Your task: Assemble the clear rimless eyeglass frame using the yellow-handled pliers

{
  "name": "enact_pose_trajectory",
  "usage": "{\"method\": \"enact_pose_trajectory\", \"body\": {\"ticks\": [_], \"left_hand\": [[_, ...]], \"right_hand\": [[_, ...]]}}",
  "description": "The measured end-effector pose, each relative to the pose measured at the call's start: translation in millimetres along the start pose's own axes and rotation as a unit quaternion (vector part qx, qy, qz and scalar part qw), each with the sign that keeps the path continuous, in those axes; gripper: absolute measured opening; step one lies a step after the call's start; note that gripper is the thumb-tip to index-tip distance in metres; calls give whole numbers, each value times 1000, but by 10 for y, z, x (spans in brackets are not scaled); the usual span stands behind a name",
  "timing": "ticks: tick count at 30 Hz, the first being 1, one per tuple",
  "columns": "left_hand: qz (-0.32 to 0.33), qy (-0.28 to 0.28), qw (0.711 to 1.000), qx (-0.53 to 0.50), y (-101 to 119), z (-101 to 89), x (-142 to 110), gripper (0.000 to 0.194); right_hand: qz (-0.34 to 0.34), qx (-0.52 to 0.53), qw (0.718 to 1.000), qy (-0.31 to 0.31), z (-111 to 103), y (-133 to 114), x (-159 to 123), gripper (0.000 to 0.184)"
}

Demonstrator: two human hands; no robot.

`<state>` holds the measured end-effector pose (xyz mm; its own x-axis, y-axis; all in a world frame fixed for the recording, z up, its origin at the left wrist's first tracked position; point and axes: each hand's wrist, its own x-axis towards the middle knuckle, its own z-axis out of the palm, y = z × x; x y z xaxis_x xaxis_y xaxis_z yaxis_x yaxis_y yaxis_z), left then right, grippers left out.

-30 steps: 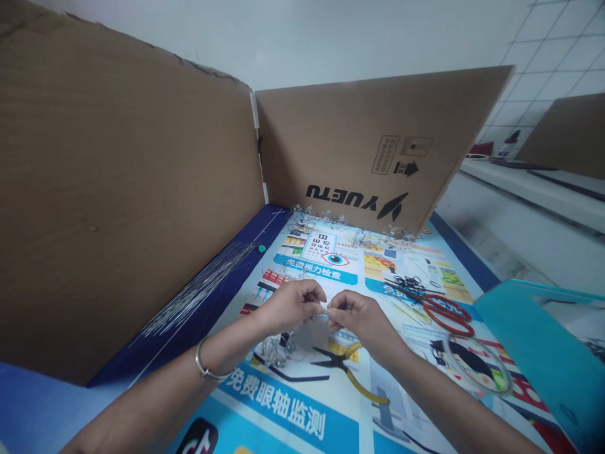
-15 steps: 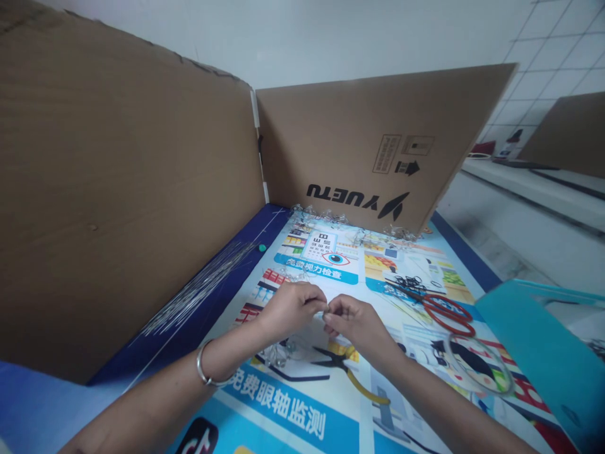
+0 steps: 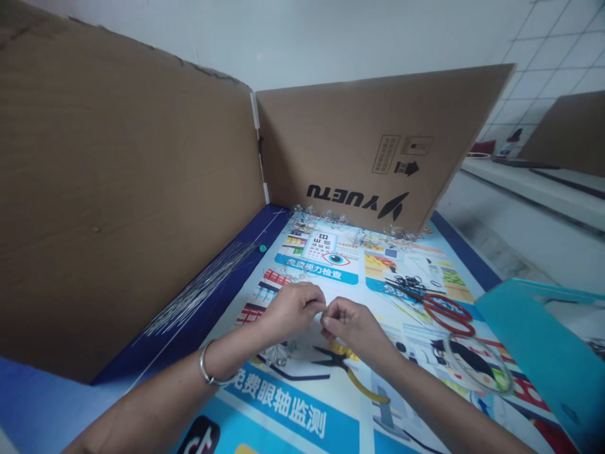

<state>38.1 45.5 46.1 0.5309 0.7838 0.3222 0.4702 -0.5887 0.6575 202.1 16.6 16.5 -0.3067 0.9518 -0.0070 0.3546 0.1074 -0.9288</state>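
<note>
since whatever sat between my fingertips was too small to make out, steadiness seemed key. my left hand (image 3: pixel 295 307) and right hand (image 3: pixel 352 325) met near tip to tip, thumbs and forefingers pinched, on what i couldn't tell. the clear beady clump (image 3: pixel 280 357) lay just below my left hand, near the pliers (image 3: pixel 339 362), so small, light twists looked safest.

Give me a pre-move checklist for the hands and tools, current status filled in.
1. Both hands visible: ok, left hand and right hand close together, fingers bent inward.
2. Item at the fingertips identifiable: cannot tell, too small and mostly hidden.
3. Pliers closed: not ok, jaws stand apart.
4. Scissors out of the hands: ok, lying apart on the right.
5. Scissor blades free of clutter: not ok, black pieces lie around them.
</note>
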Motion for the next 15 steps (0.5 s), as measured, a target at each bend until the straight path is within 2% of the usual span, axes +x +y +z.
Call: {"method": "enact_pose_trajectory", "body": {"ticks": [4,5,7,9,11,15], "left_hand": [[-20,2,1000,-19,-31,-102,33,14],[-29,2,999,-28,-43,-134,41,13],[-46,0,998,-47,-73,-191,56,13],[-61,0,996,-64,-107,-227,70,13],[-76,5,994,-81,-136,-237,81,13],[-94,7,990,-108,-166,-221,79,15]], "right_hand": [[-25,-112,993,-29,-185,-156,-115,14],[-30,-153,987,-40,-221,-187,-175,27],[-28,-348,932,-96,-252,-196,-318,54],[-25,-456,880,-126,-227,-121,-463,70],[-59,-526,844,-91,-170,6,-580,63],[-136,-565,813,-44,-67,199,-690,46]]}}
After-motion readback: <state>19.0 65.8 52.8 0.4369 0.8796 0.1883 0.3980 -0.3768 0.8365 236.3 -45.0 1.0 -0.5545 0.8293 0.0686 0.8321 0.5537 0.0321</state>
